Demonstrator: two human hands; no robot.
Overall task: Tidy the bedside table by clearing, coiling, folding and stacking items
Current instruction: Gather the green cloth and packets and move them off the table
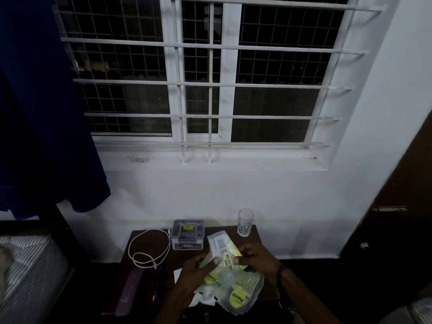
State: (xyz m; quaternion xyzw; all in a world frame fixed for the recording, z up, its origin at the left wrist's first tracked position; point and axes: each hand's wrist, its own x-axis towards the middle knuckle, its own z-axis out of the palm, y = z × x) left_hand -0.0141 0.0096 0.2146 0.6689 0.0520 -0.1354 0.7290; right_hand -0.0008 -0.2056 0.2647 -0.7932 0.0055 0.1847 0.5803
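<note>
White wall and a barred window fill most of the view, with a dark blue curtain hanging at the left and a dark wooden door at the right. A striped mattress sits low at the left, apart from the table by a dark gap. Pushed against the wall stands the dark wooden bedside table; its bare top shows mostly inside and around the cable loop at the back left.

A crinkled clear plastic packet with yellow labels covers the table's front right and overhangs the near edge. The left hand pinches its upper fold with the thumb on top, and the right hand is closed on the same fold just beside it.

A loose white cable lies looped at the left. A grey box stands at the back edge. A purple case lies along the left edge, a dark pen-like item beside it. A drinking glass stands at the back right corner.
</note>
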